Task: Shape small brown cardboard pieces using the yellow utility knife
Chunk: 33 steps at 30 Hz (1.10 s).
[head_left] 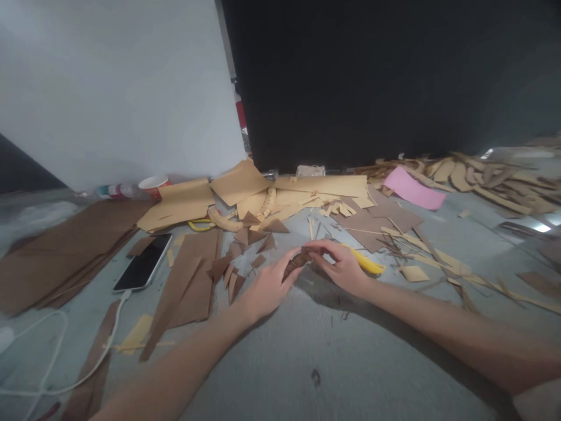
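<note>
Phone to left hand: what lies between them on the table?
In the head view: a small yellow scrap beside the phone, then brown sheets, then brown triangles nearest the left hand.

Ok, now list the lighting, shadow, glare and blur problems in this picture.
Head view: a soft shadow lies on the gray tabletop below the right forearm; head view: bright glare on a shiny strip at the right edge; head view: mild blur overall, softening the ridged brown strip in the hands, with wide-angle stretching toward the edges.
</note>
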### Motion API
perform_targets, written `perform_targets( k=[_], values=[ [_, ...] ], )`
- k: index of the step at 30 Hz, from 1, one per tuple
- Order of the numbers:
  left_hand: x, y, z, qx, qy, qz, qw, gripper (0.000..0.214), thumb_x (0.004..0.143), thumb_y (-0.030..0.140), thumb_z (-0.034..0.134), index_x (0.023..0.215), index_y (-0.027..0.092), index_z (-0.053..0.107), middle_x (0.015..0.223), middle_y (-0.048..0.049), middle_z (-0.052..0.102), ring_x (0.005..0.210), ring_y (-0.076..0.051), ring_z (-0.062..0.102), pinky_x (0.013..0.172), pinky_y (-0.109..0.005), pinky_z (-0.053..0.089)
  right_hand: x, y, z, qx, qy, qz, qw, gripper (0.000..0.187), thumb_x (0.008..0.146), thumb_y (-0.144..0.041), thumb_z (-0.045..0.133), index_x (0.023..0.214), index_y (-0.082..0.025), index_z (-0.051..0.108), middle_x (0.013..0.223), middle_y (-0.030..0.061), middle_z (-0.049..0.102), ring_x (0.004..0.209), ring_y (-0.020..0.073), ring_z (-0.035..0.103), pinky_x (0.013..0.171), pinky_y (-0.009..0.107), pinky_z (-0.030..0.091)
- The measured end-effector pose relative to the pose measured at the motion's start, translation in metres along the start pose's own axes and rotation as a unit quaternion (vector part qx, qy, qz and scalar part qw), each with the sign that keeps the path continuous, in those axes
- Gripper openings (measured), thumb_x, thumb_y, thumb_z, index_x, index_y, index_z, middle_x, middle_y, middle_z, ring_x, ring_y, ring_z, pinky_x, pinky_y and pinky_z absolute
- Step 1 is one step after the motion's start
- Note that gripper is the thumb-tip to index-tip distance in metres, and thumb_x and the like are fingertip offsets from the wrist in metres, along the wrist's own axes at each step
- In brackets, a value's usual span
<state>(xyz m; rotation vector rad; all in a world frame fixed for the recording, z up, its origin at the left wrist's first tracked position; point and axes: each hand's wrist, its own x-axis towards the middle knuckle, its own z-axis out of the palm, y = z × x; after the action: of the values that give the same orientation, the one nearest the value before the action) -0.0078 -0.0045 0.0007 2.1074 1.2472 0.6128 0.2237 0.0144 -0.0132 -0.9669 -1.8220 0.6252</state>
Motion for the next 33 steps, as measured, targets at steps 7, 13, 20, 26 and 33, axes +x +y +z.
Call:
perform_targets(
  k=[7,13,20,26,33],
  values=[
    [-0.001,-0.002,0.000,-0.015,0.006,-0.010,1.000,0.054,0.109,0.055,0.048,0.158,0.034,0.045,0.145,-0.0079,0.068,0.132,-0.030,0.067,0.110,-0.044,0.052,0.000,-0.002,-0.002,-0.007,-0.001,-0.019,1.000,0.020,0.106,-0.033,0.059,0.113,-0.027,0.077,0.101,0.0057,0.080,0.091,0.0216,0.074,0.080,0.034,0.059],
    [-0.001,-0.001,-0.001,-0.025,0.005,0.009,1.000,0.051,0.109,0.055,0.046,0.157,0.035,0.047,0.149,-0.0049,0.066,0.133,-0.027,0.065,0.114,-0.042,0.049,0.002,-0.002,-0.005,0.020,-0.017,-0.066,0.998,0.023,0.108,-0.028,0.057,0.115,-0.027,0.079,0.100,0.0055,0.080,0.090,0.0205,0.073,0.080,0.034,0.059],
    [-0.002,-0.002,-0.001,-0.026,0.009,0.011,1.000,0.051,0.109,0.054,0.049,0.156,0.036,0.046,0.139,-0.0039,0.072,0.125,-0.026,0.071,0.107,-0.040,0.055,-0.003,0.004,0.002,-0.002,0.006,-0.052,0.999,0.018,0.105,-0.032,0.063,0.116,-0.026,0.075,0.092,0.0038,0.078,0.081,0.0190,0.073,0.074,0.033,0.060],
    [-0.001,-0.001,-0.001,-0.047,0.026,0.027,0.998,0.040,0.110,0.049,0.049,0.145,0.032,0.058,0.140,-0.0036,0.071,0.126,-0.025,0.070,0.108,-0.038,0.054,-0.008,0.008,0.006,0.037,0.021,-0.003,0.999,0.022,0.103,-0.036,0.066,0.120,-0.025,0.061,0.099,0.0054,0.076,0.088,0.0210,0.075,0.079,0.035,0.062],
    [0.004,-0.005,0.000,-0.059,0.098,0.039,0.993,0.049,0.108,0.049,0.053,0.152,0.027,0.052,0.150,-0.0082,0.065,0.134,-0.026,0.066,0.112,-0.039,0.052,-0.004,0.004,0.004,-0.012,-0.001,-0.021,1.000,0.013,0.104,-0.032,0.062,0.111,-0.024,0.069,0.097,0.0054,0.076,0.085,0.0200,0.074,0.076,0.032,0.061]
  ],
)
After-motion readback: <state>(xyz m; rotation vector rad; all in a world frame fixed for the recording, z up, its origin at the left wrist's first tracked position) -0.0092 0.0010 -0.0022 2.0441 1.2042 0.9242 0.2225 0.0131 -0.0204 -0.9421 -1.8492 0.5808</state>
